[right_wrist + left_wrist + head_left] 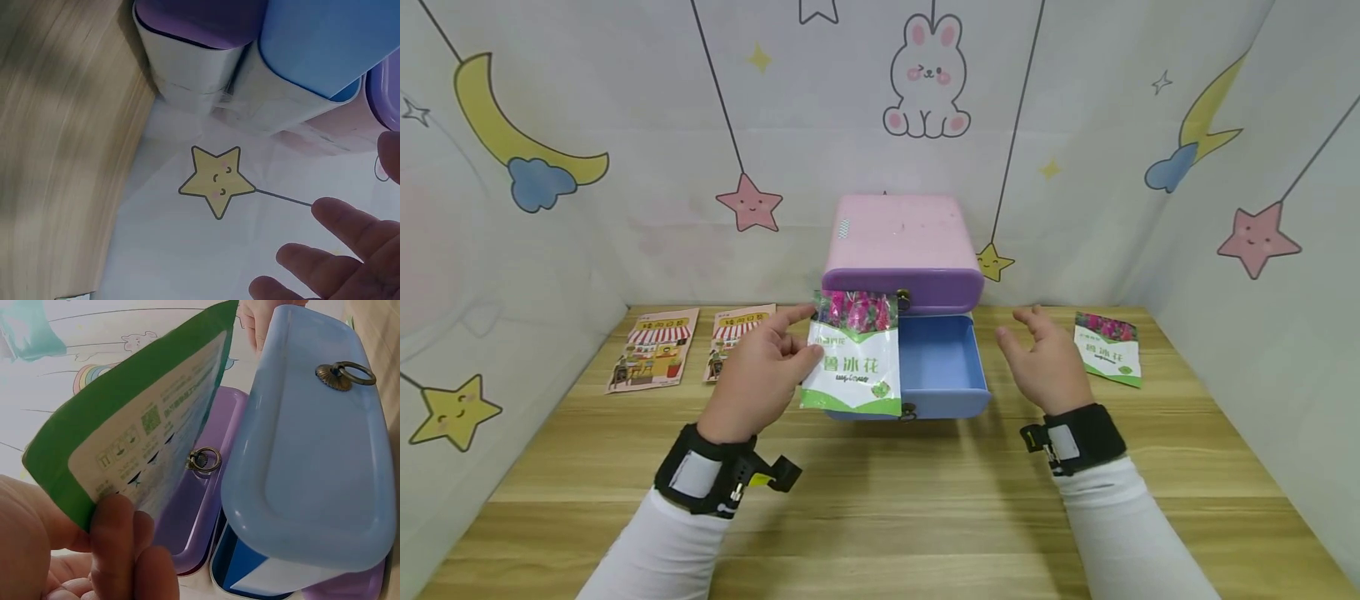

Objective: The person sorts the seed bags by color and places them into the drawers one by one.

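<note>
Left hand: pinches the green-and-white packet along its left edge; in the left wrist view the hand (760, 379) is cut off at the frame's corner, and which fingertip lies where behind the foil is hard to tell from above.
Green-and-white packet: upright in front of the storage unit, its pink-flower face (853, 354) toward the head camera; the small print on its back is too blurred to read.
Blue drawer: pulled out (947, 407), its left part hidden behind the packet — whether the two touch cannot be told.
Right hand: fingers apart and holding nothing (1048, 367), just right of the drawer; the right wrist view shows only some fingers, cut off by the edge.
Storage unit: pink top (898, 229), with an upper purple drawer (200, 506) partly covered by the packet; a lower purple drawer (350, 584) shows only as a sliver under the blue one.
Second flower packet: lies flat on the table, beyond the right hand (1108, 348).
Pink packets: two at the left, one whole (653, 350), the other (737, 329) partly hidden by the left hand.
Table: wood-grained (887, 517), its near edge out of frame.
</note>
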Tool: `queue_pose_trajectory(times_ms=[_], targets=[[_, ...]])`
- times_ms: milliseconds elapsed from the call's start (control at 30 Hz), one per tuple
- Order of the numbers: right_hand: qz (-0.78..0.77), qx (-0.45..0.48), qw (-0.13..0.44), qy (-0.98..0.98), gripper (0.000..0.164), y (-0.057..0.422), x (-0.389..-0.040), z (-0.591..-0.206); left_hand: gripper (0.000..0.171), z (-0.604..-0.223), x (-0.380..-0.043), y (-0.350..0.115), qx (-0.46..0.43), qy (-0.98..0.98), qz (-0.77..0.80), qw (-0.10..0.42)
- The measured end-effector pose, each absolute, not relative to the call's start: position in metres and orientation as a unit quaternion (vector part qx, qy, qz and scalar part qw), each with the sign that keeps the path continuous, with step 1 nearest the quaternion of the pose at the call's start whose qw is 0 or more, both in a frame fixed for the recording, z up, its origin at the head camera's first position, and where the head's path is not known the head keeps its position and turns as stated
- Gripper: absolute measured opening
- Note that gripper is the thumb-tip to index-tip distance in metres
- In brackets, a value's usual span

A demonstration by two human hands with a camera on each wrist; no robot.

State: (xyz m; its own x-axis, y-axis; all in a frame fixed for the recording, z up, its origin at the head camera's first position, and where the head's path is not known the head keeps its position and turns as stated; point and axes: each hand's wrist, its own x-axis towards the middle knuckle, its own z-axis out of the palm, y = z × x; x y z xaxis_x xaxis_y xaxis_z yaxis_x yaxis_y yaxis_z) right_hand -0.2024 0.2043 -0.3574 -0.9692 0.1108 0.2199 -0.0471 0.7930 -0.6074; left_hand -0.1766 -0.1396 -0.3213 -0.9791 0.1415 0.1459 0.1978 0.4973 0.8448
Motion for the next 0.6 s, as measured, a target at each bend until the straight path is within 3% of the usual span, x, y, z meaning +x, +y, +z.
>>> queue_pose_trajectory(times_ms=[233,600], targets=[[0.292,-0.027,0.090,-0.952,0.071,0.2077,-0.2063,-0.3636,0.048,-0.3200,-0.1761,-0.1390,-0.105,-0.875,-0.473,0.006],[0.271,-0.035,0.068,-0.960,0.072,0.2064,-0.2064,-0.3657,0.044,-0.3231,-0.1794,-0.1381,-0.109,-0.874,-0.473,-0.024]])
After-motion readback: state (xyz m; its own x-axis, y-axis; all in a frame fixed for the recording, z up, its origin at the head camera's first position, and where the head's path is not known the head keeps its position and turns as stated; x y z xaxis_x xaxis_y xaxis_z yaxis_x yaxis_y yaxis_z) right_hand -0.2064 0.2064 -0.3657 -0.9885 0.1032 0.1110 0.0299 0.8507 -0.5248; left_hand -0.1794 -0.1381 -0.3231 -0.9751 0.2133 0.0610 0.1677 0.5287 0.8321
